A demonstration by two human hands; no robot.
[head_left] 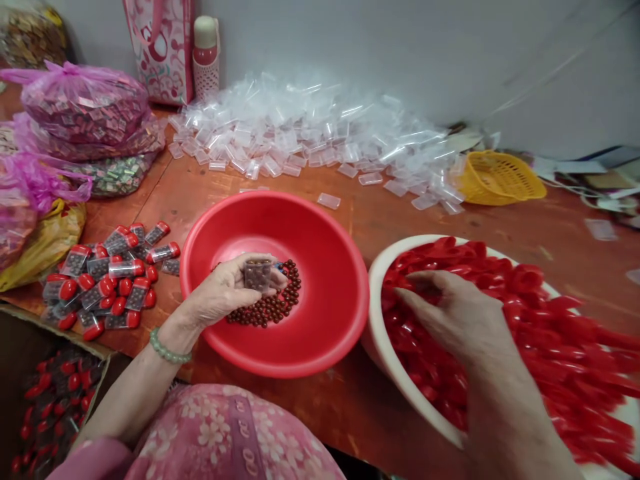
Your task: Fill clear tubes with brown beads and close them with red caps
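Note:
My left hand (233, 287) holds a small clear container (258, 275) filled with dark brown beads, above a red basin (330, 300). Loose brown beads (270, 308) lie in the bottom of that basin. To the right, my right hand (445, 303) reaches into a white tub (383, 313) heaped with red plastic caps (530, 320). Its thumb and fingers are apart among the caps, and nothing shows between them. Filled containers with red caps (107, 283) are piled on the table left of the basin.
Clear empty containers (300, 133) are heaped along the wall. A yellow basket (500, 177) stands at the back right. Filled plastic bags (85, 110), a patterned bag (165, 53) and a bottle (206, 57) are at the left. A cardboard box (103, 373) holds more capped containers.

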